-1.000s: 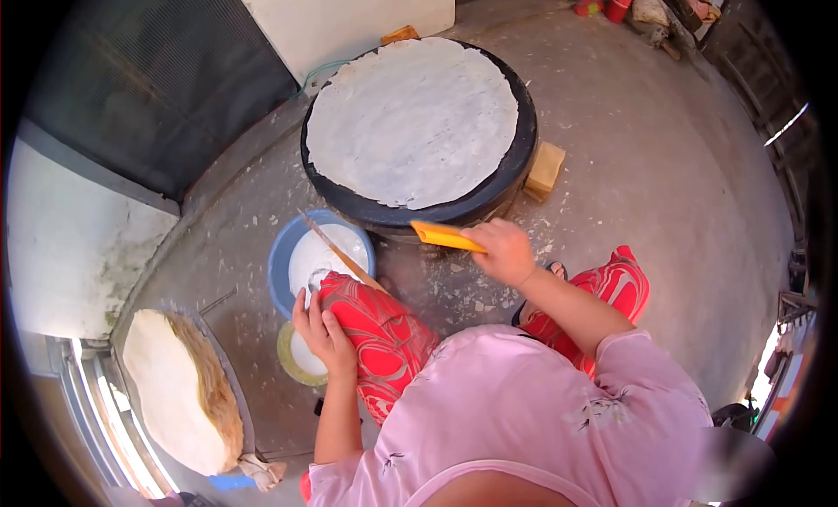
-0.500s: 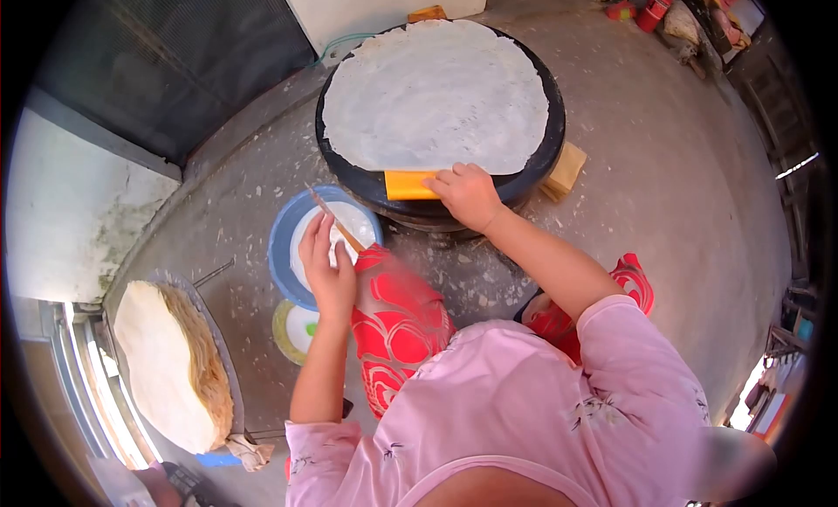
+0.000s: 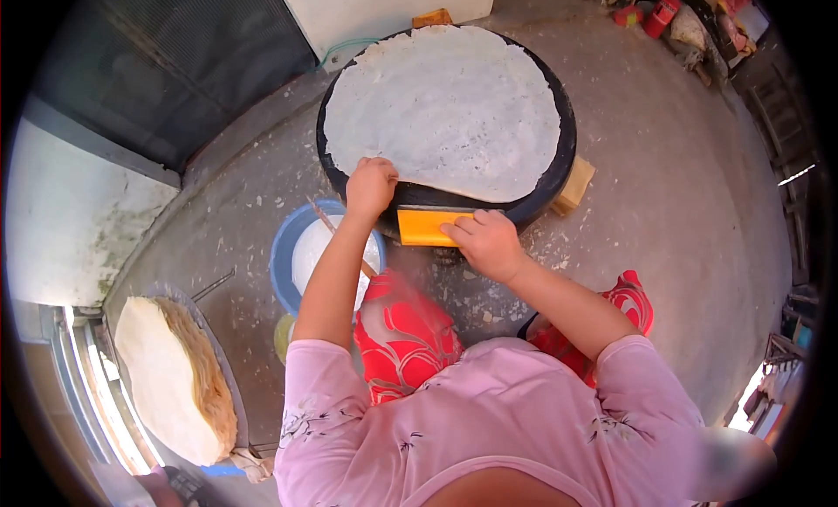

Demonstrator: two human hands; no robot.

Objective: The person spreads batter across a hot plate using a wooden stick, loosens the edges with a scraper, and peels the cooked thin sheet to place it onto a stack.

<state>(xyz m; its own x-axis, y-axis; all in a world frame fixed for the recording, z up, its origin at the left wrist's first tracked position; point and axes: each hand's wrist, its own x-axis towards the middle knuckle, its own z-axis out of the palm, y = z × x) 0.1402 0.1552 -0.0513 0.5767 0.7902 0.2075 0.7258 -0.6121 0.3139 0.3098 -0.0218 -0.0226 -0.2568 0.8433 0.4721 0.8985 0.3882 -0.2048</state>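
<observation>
With left hand (image 3: 372, 188), pinching thin, whitish sheet (image 3: 445, 114), ragged-edged, dark-specked, at near-left edge of griddle (image 3: 428, 197); with right hand (image 3: 489, 245), gripping yellow scraper (image 3: 422, 228).

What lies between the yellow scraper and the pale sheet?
In the head view, only a bare strip of the black griddle shows between the yellow scraper and the pale sheet.

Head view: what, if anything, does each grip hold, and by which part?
Right grip: yellow tool, by its right end. Left grip: the pale sheet, apparently pinched at its near-left edge.
</observation>
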